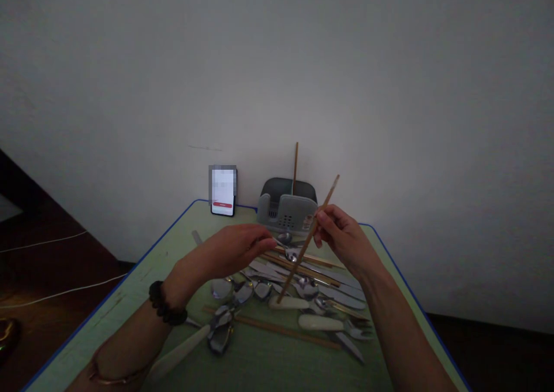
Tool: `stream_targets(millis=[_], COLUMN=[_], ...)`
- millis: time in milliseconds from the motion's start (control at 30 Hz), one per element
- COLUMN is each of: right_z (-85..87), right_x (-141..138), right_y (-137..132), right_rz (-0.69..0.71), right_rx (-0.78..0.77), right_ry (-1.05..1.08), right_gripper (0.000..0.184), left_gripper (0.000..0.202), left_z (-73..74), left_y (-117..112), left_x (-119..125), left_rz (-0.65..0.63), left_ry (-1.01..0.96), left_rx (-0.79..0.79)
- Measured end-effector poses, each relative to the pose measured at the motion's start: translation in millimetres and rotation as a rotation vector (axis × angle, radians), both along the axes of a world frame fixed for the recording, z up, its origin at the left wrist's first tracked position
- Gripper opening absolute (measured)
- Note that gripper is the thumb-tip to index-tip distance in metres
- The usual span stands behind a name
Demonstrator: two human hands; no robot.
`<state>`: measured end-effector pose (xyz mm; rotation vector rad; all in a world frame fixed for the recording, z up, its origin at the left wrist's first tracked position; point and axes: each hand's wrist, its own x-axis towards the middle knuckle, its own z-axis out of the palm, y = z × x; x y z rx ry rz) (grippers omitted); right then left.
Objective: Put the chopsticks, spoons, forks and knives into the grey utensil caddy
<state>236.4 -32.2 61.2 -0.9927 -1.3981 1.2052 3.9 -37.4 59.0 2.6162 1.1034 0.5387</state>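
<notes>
A wooden chopstick (298, 260) is pinched in my right hand (341, 235), its pale end pointing up and right, its lower end above the cutlery. My left hand (236, 246) hovers palm down over the pile, fingers stretched out with the thumb a little apart. Just past its fingertips lies a metal spoon (291, 255); whether they touch I cannot tell. Behind my hands stands a grey cutlery holder (285, 210) with perforated front, and one chopstick (296, 164) upright in it. Below lie several spoons, knives, forks and chopsticks, including a white-handled fork (322, 323).
The green table (173, 253) has a blue edge and stands against a plain wall (277, 80). A lit phone (223, 193) leans upright left of the holder. Across the near side lies a chopstick (288, 331), and a white-handled spoon (186, 346) rests near my left forearm.
</notes>
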Motion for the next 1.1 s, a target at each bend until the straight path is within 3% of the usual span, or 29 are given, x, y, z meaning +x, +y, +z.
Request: stream_targets(millis=[433, 667, 800, 967, 1100], right_z=[-2.8, 0.5, 18.7, 61.2, 84.1], right_x=[-2, 1, 6, 4, 2], right_y=[2, 4, -1, 0, 23], right_rz=[-0.010, -0.209, -0.395, -0.598, -0.614], right_rx=[-0.040, 0.139, 0.374, 0.730, 0.858], right_ry=[0.207, 0.160, 0.130, 0.080, -0.108], right_gripper=[0.027, 0.027, 0.024, 0.019, 0.020], left_gripper=[0.029, 0.032, 0.032, 0.035, 0.030], left_z=[-3.5, -0.8, -10.0, -25.4, -34.7], left_y=[3, 4, 15, 26, 29], left_x=[-1, -3, -7, -11, -14], left_rz=[0.049, 0.025, 0.083, 0.169, 0.136], left_ry=[0.037, 0.071, 0.128, 0.278, 0.252], left_rx=[-0.075, -0.101, -0.124, -0.127, -0.115])
